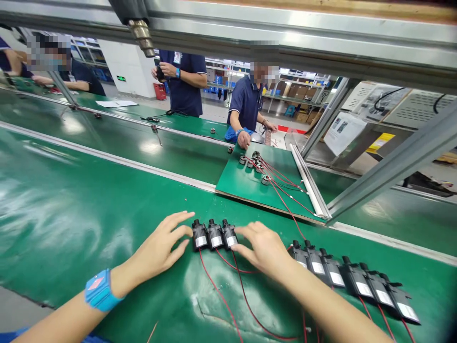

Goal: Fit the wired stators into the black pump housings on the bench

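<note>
While flanking three aligned black pump-like units on the green bench with half-open left hand and loosely open right hand, grasping none, has six more units set in line near the right forearm, but red leads unbundled.

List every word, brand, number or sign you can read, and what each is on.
No text is legible.
White labels on the black units: too small.
Green sign on the pillar: too small.
Posted sheet, yellow label: blurred.
Blue wristband: its mark is unreadable.
</note>
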